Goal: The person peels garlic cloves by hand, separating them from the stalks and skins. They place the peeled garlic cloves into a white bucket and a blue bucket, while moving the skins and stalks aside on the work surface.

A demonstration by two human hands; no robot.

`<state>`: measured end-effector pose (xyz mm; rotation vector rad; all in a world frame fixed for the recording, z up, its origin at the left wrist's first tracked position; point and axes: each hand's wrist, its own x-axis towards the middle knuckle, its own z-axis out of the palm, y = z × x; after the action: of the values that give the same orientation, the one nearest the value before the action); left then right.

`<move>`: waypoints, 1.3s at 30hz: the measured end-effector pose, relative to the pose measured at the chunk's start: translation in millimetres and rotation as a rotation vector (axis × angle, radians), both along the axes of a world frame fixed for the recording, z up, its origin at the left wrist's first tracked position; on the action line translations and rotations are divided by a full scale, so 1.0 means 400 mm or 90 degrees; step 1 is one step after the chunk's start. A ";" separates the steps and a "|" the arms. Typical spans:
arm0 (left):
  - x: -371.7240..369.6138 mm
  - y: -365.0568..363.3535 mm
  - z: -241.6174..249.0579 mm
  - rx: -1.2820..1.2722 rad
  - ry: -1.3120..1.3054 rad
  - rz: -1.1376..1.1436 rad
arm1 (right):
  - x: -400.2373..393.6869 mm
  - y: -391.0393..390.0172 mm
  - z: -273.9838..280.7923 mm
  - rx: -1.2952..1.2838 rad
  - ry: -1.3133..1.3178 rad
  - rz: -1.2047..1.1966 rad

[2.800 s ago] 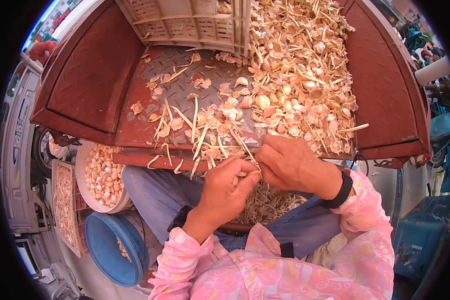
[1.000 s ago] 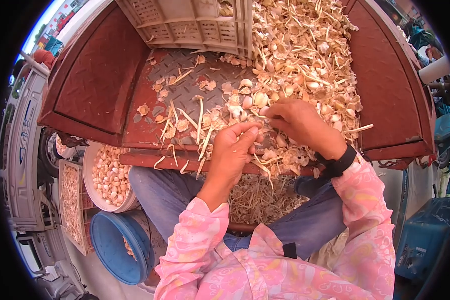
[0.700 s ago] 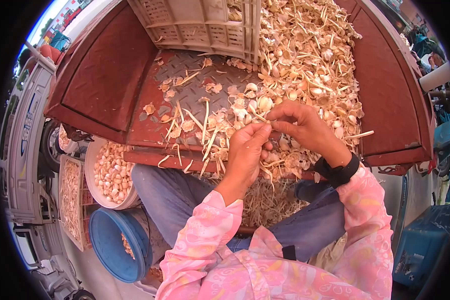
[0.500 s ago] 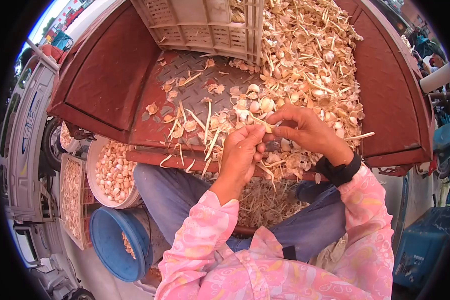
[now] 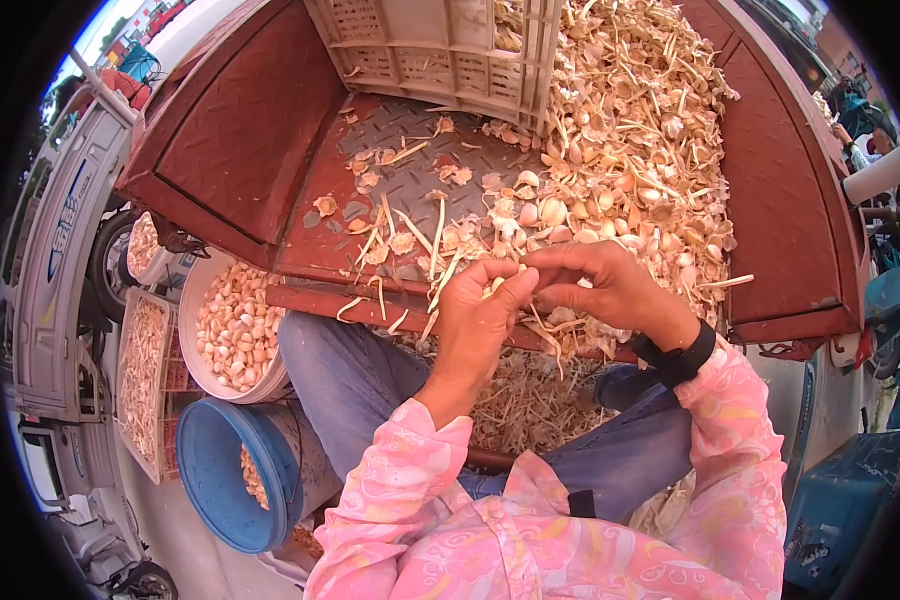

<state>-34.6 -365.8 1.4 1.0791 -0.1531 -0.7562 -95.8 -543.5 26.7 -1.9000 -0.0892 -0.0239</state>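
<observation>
My left hand [image 5: 475, 315] is closed, pinching a pale garlic clove [image 5: 492, 287] that its fingers largely cover. Against those fingertips, my right hand [image 5: 605, 285] pinches at the clove's upper end, its thumb and forefinger pressed together. Both hands hang over the front edge of a red metal truck bed [image 5: 370, 308]. Just beyond them lies a heap of garlic cloves and papery skins [image 5: 630, 180]. Dry garlic stalks [image 5: 437, 235] are scattered to the left of the heap.
A cream plastic crate [image 5: 440, 60] stands tilted on the bed. At lower left are a white bucket of cloves [image 5: 235, 325], a blue bucket [image 5: 215, 475] with some cloves inside, and a crate of skins [image 5: 142, 370]. Stalk litter [image 5: 530, 405] lies between my legs.
The yellowish piece stretched between my fingertips no longer shows. A pale clove now shows in my left fingers, and my hands are closer together. The whole view has shifted slightly right.
</observation>
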 end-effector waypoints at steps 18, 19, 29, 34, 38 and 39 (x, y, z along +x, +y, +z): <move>0.035 0.819 -0.006 0.767 -0.391 0.399 | 0.110 -0.096 -0.049 -0.681 -0.193 -0.133; 0.056 0.725 0.027 0.664 -0.389 0.397 | 0.115 -0.092 -0.048 -0.682 -0.197 -0.132; 0.045 -0.018 0.027 0.199 -0.418 0.005 | 0.086 -0.053 -0.014 -0.267 -0.093 -0.134; 0.053 -0.044 -0.020 -0.049 -0.016 -0.036 | 0.048 -0.040 -0.009 -0.017 -0.005 -0.115; 0.028 -0.048 -0.028 -0.136 0.138 -0.024 | 0.036 -0.014 -0.012 0.172 0.012 -0.079; 0.025 -0.047 -0.027 -0.133 0.114 -0.031 | 0.033 -0.010 -0.016 0.173 0.013 -0.071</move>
<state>-24.7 -384.6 -9.5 0.8082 -0.1025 -0.8569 -82.7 -547.6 20.3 -1.6311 0.0335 -0.0879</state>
